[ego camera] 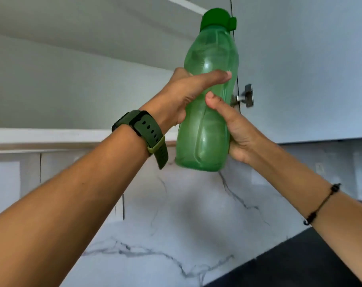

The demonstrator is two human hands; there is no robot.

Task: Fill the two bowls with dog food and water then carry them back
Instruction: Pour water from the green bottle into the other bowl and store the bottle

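Translucent green plastic bottle with dark green cap (207, 96) held upright, high in front of the grey cabinet door (300, 69). Left hand (186, 96) wraps its waist; right hand (231, 129) clasps its lower side. No bowls visible; filling probably not yet begun.

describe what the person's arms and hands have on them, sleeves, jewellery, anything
Both forearms are bare, with no sleeves in view. The left wrist carries a dark green watch strap with punched holes and a lighter olive loop. The right wrist wears a thin black cord bracelet with small beads.
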